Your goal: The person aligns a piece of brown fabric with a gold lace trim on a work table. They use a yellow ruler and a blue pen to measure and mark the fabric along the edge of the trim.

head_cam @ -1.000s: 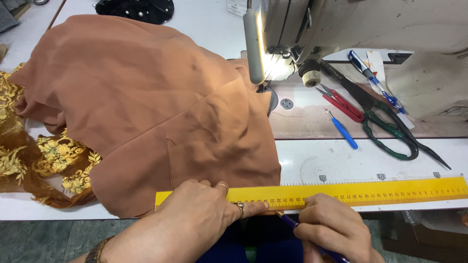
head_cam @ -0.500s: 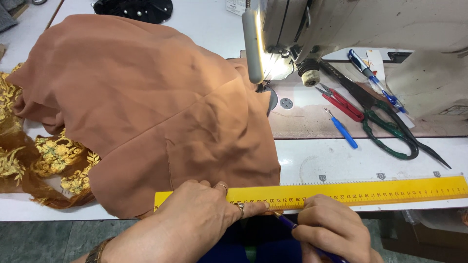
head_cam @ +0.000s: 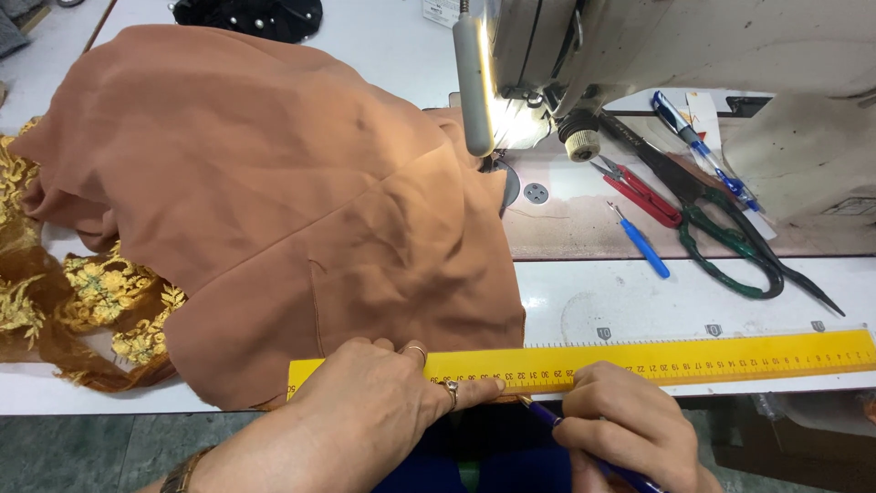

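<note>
Two hands worked nearest: the left hand lay flat, pinning one long yellow plastic ruler on the rust-brown cloth at the white worktop edge, while the right hand clenched one blue pen at the ruler's near edge. Marking well probably needed firm, even pressure and the tip snug against that edge. Farther off lay one blue seam ripper, one red snips, one pair of green-handled shears and one sewing machine.

White sewing table, topped by brown fabric at left, gold-embroidered mesh at the far-left edge, yellow ruler along the near edge, green-handled shears, red snips, blue seam ripper and sewing machine far right.
</note>
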